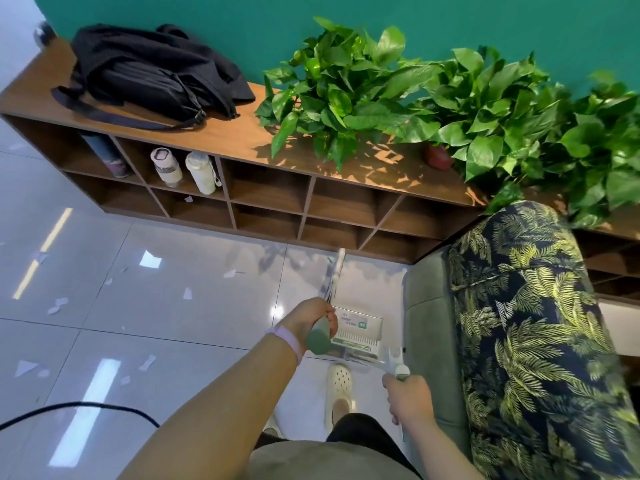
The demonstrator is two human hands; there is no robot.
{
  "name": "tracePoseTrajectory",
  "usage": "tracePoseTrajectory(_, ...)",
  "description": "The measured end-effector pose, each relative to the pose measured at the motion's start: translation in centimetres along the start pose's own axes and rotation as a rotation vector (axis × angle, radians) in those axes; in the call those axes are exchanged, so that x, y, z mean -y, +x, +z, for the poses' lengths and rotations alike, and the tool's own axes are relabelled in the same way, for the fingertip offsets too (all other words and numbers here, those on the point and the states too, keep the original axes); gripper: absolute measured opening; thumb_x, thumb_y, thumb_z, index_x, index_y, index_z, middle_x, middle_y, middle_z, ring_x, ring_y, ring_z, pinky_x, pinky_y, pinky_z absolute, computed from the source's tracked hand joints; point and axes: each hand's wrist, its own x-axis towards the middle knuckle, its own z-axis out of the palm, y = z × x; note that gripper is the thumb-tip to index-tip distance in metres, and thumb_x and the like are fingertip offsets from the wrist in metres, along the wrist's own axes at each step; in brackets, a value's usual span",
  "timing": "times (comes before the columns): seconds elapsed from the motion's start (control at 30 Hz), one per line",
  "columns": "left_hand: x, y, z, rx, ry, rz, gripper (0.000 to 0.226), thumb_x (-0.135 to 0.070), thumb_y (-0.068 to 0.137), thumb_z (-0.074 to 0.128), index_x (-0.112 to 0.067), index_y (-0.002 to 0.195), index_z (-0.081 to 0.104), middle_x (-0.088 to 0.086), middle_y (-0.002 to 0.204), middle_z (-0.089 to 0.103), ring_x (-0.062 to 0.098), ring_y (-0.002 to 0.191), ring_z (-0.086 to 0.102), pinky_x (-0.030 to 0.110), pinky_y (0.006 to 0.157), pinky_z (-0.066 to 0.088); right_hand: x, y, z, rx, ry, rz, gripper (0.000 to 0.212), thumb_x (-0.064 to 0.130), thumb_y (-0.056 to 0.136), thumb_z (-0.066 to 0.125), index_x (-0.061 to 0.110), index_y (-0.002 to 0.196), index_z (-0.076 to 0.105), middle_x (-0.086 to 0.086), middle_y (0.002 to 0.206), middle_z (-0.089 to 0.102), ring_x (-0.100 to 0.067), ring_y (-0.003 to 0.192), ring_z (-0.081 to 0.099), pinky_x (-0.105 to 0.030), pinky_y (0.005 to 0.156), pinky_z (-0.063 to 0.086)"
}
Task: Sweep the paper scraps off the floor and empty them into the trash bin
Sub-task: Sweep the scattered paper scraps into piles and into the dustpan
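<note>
Left hand (313, 318) grasping broom handle (320, 336), right hand (410, 398) grasping dustpan handle (401, 370); dustpan (360, 332) near feet beside sofa (519, 323), tools readied; paper scraps (150, 259) scattered left across floor (207, 306), unswept; trash bin not visible

A glossy pale tiled floor (194, 320) fills the lower left of the frame, with white paper scraps (150, 259) scattered over it and a black cable (79, 408) curving across the bottom left corner. A white dustpan (358, 336) sits on the tiles at lower centre. Across the upper half, a wooden shelf unit (242, 140) carries a black bag (152, 74) at upper left and leafy potted plants (349, 88) to the right.
</note>
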Motion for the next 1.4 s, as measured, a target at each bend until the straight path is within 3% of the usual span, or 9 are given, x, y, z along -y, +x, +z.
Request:
tracePoseTrajectory(0.47, -4.5, 10.5, 8.7, -0.155, -0.197, 0.082, 0.026, 0.006, 0.097, 0.026, -0.005, 0.083, 0.046, 0.004, 0.061, 0.04, 0.014, 0.034, 0.046, 0.017, 0.033, 0.039, -0.5, 8.2, -11.6, 0.0, -0.093, 0.066, 0.025, 0.017, 0.087, 0.063, 0.002, 0.067, 0.059, -0.008, 0.05, 0.051, -0.02, 0.036, 0.047, -0.021, 0.035, 0.034)
tracePoseTrajectory(0.57, -6.2, 11.2, 4.8, -0.084, -0.432, 0.161, 0.047, -0.003, 0.102, 0.003, 0.011, 0.111, 0.047, 0.007, 0.07, 0.039, 0.005, 0.046, 0.058, 0.01, 0.038, 0.037, 1.1, 9.3, -11.6, 0.053, -0.109, 0.022, 0.027, 0.017, 0.089, 0.064, 0.004, 0.066, 0.058, -0.008, 0.05, 0.05, -0.02, 0.037, 0.046, -0.02, 0.036, 0.034)
tracePoseTrajectory(0.6, -6.5, 11.1, 3.3, -0.019, -0.471, 0.094, 0.062, -0.014, 0.1, -0.011, 0.015, 0.129, 0.036, 0.007, 0.072, 0.039, 0.01, 0.032, 0.025, 0.004, 0.041, 0.031, 1.9, 9.5, -11.4, 0.07, -0.116, -0.004, 0.026, 0.016, 0.089, 0.065, 0.005, 0.067, 0.058, -0.008, 0.053, 0.051, -0.019, 0.038, 0.045, -0.019, 0.034, 0.032)
tracePoseTrajectory(0.63, -7.1, 12.4, 0.8, 0.034, -0.496, 0.011, 0.067, -0.018, 0.097, -0.016, 0.015, 0.14, 0.022, 0.008, 0.077, 0.039, 0.012, 0.048, -0.006, 0.0, 0.046, 0.027, 2.8, 9.7, -11.0, 0.088, -0.125, -0.034, 0.024, 0.015, 0.089, 0.065, 0.005, 0.067, 0.058, -0.007, 0.055, 0.05, -0.019, 0.041, 0.044, -0.018, 0.033, 0.031)
tracePoseTrajectory(0.67, -7.3, 12.7, -0.9, -0.047, -0.472, 0.077, 0.056, -0.01, 0.099, -0.005, 0.01, 0.144, 0.021, 0.007, 0.08, 0.039, 0.009, 0.037, 0.028, 0.003, 0.046, 0.033, 3.6, 9.9, -10.6, 0.11, -0.136, -0.062, 0.023, 0.013, 0.089, 0.065, 0.006, 0.068, 0.057, -0.007, 0.057, 0.05, -0.019, 0.044, 0.043, -0.017, 0.032, 0.03)
tracePoseTrajectory(0.77, -7.2, 10.5, -3.5, -0.119, -0.481, 0.175, 0.061, 0.002, 0.075, 0.067, 0.013, 0.131, 0.045, 0.003, 0.079, 0.05, 0.004, 0.051, 0.059, 0.012, 0.051, 0.047, 5.8, 10.1, -8.8, 0.201, -0.178, -0.134, 0.018, 0.015, 0.089, 0.062, 0.008, 0.073, 0.058, -0.005, 0.061, 0.05, -0.022, 0.052, 0.045, -0.022, 0.038, 0.037)
tracePoseTrajectory(0.87, -5.2, 6.6, -4.1, -0.193, -0.489, 0.29, 0.016, 0.008, 0.095, 0.041, 0.004, 0.108, 0.05, 0.002, 0.07, 0.052, 0.002, 0.039, 0.055, 0.01, 0.043, 0.044, 7.7, 9.7, -7.0, 0.271, -0.24, -0.209, 0.016, 0.016, 0.088, 0.061, 0.007, 0.075, 0.061, -0.005, 0.064, 0.054, -0.021, 0.054, 0.049, -0.023, 0.04, 0.04)
tracePoseTrajectory(0.97, -3.8, 4.0, -6.0, -0.371, -0.386, 0.383, 0.022, 0.01, 0.098, 0.036, -0.004, 0.087, 0.049, 0.005, 0.077, 0.048, 0.005, 0.035, 0.055, 0.013, 0.04, 0.046, 9.7, 9.3, -5.7, 0.295, -0.293, -0.287, 0.018, 0.018, 0.088, 0.061, 0.009, 0.072, 0.061, -0.004, 0.064, 0.056, -0.02, 0.052, 0.052, -0.021, 0.04, 0.039)
tracePoseTrajectory(1.4, -0.8, -1.2, -7.9, -0.72, -0.366, 0.446, 0.03, -0.002, 0.1, 0.046, -0.012, 0.071, 0.044, 0.004, 0.072, 0.043, 0.003, 0.041, 0.054, 0.009, 0.03, 0.034, 11.6, 9.7, -3.7, 0.39, -0.266, -0.407, 0.015, 0.018, 0.083, 0.061, 0.003, 0.082, 0.063, -0.006, 0.064, 0.05, -0.021, 0.055, 0.045, -0.029, 0.051, 0.038)
